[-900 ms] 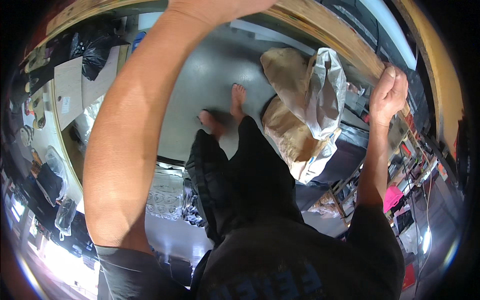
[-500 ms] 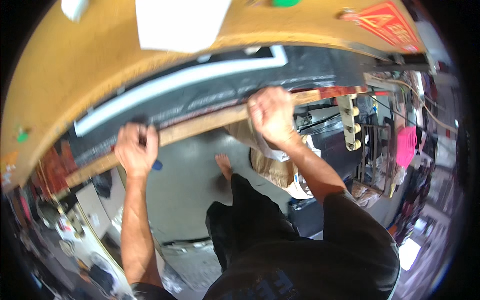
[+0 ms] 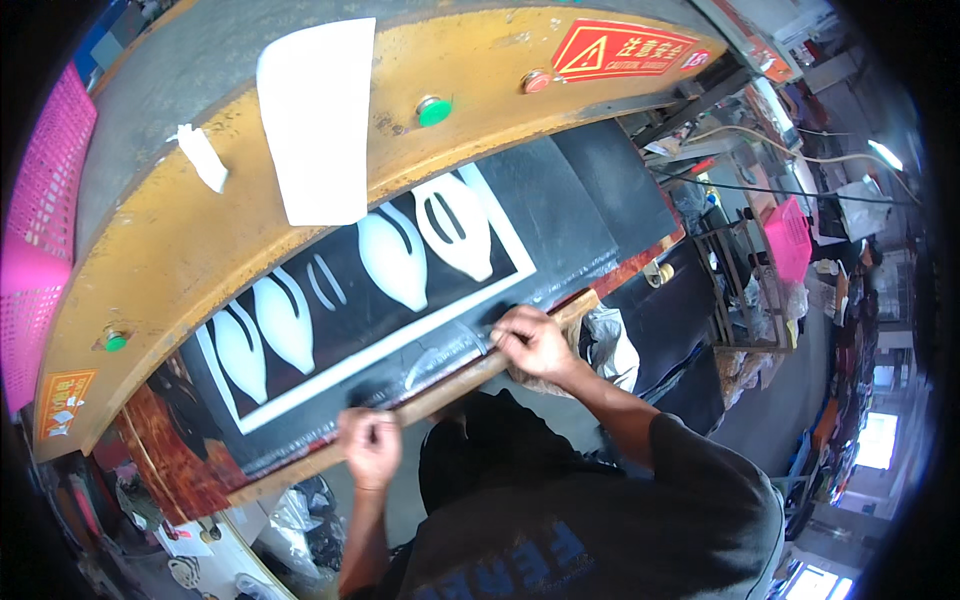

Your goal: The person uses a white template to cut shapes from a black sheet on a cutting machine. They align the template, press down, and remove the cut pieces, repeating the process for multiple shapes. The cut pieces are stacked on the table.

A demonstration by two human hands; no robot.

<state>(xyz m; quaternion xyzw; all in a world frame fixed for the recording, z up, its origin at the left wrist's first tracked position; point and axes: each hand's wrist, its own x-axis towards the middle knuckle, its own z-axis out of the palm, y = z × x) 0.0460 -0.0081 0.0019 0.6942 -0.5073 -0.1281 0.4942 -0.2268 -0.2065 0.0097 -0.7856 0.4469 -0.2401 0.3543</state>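
Observation:
A black board [image 3: 440, 352] lies under the yellow machine beam, its near edge along a bare wooden strip [image 3: 440, 395]. On it are a white rectangular border [image 3: 390, 343] and several white leaf-shaped pieces [image 3: 390, 262] with narrow slots. My left hand [image 3: 370, 447] is closed at the near edge, left of centre, fingers curled. Further right, my right hand [image 3: 535, 347] pinches the same edge, its fingertips on the board. Whether the fingers also wrap the wooden strip is hidden.
The yellow beam [image 3: 245, 215] carries a hanging white sheet [image 3: 315, 120], a green button [image 3: 433, 110], a red button [image 3: 536, 81] and a red warning sign [image 3: 620, 50]. Pink baskets [image 3: 787, 240] stand at both sides. A metal rack [image 3: 735, 275] is at the right.
The view has shifted, and more of the board with its white pieces shows beyond the beam. Both hands remain closed along the near edge, now nearer my body.

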